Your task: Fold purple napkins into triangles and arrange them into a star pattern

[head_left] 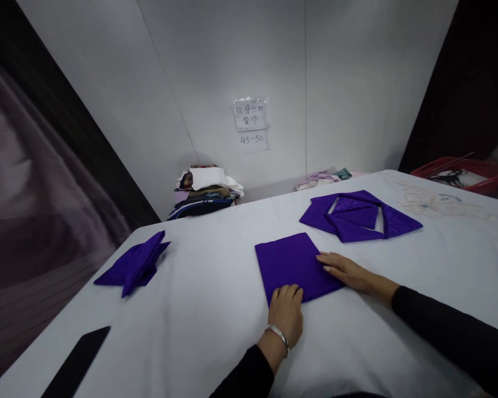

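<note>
A purple cloth napkin (292, 262), folded into a flat square, lies in front of me on the white-covered table. My left hand (286, 312), with a silver bangle at the wrist, rests its bent fingers on the napkin's near edge; its thumb is hidden. On the right edge, my right hand (345, 271) lies flat with its fingers stretched out over the cloth. Just beyond that hand is a group of folded purple napkins (398, 221) laid in a ring around a purple piece (354, 217). Another purple napkin (135, 262), folded to raised points, stands at the left.
A black flat strip (77, 362) lies at the near left of the white tablecloth (207, 309). Stacked fabrics (207, 190) and more cloth (321, 179) sit beyond the far edge by the wall. Loose pale strands (427, 202) and a red basket (473, 171) are at the right.
</note>
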Motion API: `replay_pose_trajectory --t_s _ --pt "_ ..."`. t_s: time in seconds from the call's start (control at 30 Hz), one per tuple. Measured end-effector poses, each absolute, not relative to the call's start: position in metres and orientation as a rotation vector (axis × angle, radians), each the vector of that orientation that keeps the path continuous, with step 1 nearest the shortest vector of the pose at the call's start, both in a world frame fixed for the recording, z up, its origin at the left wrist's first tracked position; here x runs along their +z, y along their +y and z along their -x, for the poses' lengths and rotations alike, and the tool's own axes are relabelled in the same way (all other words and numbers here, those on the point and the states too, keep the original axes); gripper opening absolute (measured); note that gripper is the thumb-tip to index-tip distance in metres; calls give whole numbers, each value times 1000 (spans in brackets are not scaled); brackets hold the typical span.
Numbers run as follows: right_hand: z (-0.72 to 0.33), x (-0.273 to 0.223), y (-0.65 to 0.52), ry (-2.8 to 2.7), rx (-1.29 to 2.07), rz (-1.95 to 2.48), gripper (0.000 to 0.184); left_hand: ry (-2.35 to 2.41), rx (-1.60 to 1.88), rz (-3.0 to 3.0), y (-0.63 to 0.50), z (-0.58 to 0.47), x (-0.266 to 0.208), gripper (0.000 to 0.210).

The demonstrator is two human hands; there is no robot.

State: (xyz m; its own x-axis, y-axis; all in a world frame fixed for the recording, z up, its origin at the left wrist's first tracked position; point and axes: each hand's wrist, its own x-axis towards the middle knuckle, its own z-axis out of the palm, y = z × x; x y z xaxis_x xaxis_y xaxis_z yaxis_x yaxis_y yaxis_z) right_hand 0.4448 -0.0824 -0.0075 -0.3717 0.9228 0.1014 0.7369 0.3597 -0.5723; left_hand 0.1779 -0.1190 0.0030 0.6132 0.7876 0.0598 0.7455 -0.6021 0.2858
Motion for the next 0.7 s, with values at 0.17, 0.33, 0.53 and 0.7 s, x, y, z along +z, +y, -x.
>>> replay_pose_trajectory --t_s 0.17,0.33,0.53,0.7 --pt "-443 -4 -105 -2357 630 1316 56 1397 194 -2658 -104 -184 3 44" --pt "-435 0 -115 -2510 540 1156 62 1393 245 -2657 -96 -172 5 34" --pt "-405 -8 -120 -2486 285 1009 50 1361 387 -2627 -89 -126 11 43" --pt "-366 -12 -124 -2474 307 902 33 1442 378 -2589 -89 -91 14 50"
